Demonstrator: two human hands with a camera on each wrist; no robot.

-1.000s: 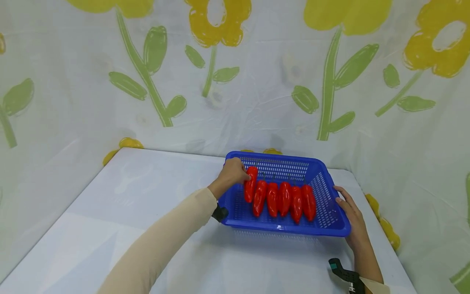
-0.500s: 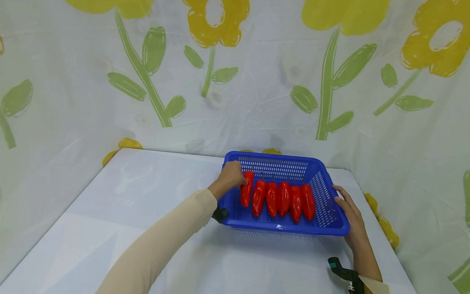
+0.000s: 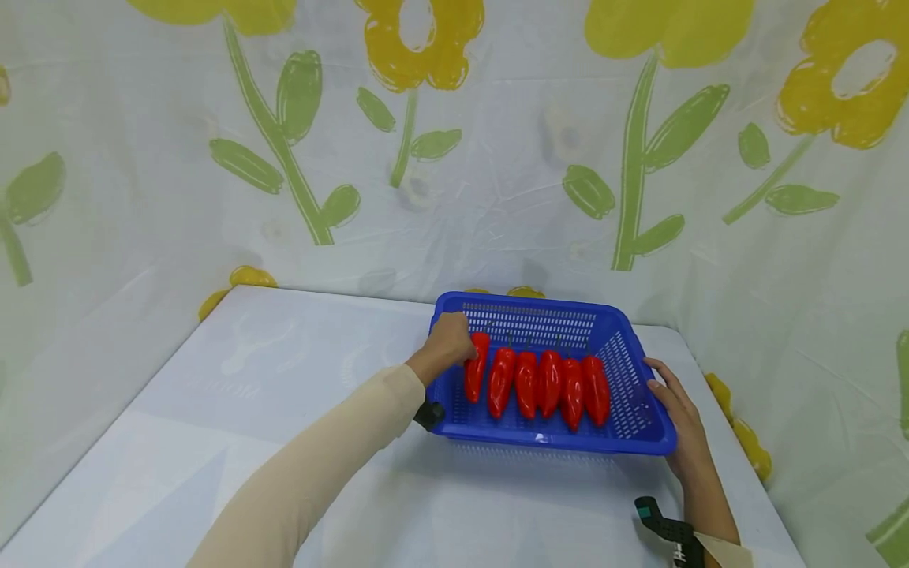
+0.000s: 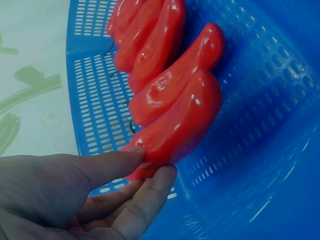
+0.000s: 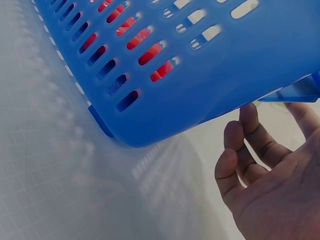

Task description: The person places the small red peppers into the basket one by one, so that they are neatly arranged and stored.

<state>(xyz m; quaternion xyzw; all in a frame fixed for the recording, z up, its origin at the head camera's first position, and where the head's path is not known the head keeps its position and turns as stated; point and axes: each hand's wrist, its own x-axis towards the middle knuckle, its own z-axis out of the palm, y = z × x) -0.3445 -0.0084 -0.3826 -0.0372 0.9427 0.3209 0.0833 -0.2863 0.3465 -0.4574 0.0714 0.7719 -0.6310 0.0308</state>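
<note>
In the head view, a blue perforated plastic basket [image 3: 547, 446] holds several glossy red peppers [image 3: 548, 383] laid side by side in a row. My left hand [image 3: 449, 341] reaches over the basket's left side. Between thumb and fingers it pinches the end of the leftmost red pepper [image 4: 182, 122], which lies against its neighbour [image 4: 170, 87] in the left wrist view. At the basket's right end is my right hand [image 3: 683, 426], holding the rim. From the right wrist view, its bent fingers [image 5: 233, 135] are outside the wall, and the thumb passes partly out of sight behind the rim.
The basket stands on a white table [image 3: 284, 410], towards its back right. Close behind the table hangs a white cloth [image 3: 497, 229] printed with yellow flowers. A dark wrist-worn device [image 3: 663, 522] sits on the right forearm.
My left hand has carried the leftmost pepper slightly left and down in the basket, mostly during the first half second. The right hand stays at the rim.
</note>
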